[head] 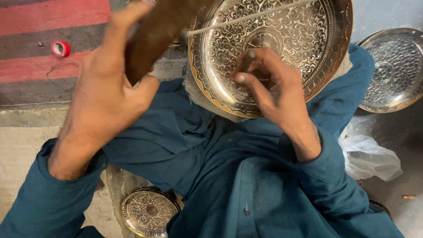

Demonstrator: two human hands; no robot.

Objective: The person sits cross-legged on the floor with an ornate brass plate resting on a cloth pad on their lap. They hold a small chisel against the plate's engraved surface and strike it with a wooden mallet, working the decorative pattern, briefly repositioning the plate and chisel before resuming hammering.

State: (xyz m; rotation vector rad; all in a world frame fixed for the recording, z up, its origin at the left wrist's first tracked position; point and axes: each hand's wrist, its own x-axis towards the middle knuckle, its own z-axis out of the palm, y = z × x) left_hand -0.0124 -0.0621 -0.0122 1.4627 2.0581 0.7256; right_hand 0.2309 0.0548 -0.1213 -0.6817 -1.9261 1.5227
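A large round brass plate [220, 48] with fine engraved floral patterns rests tilted on my lap, over my teal clothing. My right hand [275, 94] lies on the plate's lower middle and pinches a small metal punch [249, 57] upright against the surface. My left hand [101, 92] is raised to the left of the plate and grips a brown wooden mallet-like block [152, 37]. A thin pale rod [246, 17] runs from the block across the top of the plate.
A second, silvery engraved plate [392, 70] lies on the floor at right. Small engraved plates [147, 211] are stacked by my knee below. A red tape roll [60, 48] sits on a striped rug [39, 22]. A white plastic bag [370, 156] lies at right.
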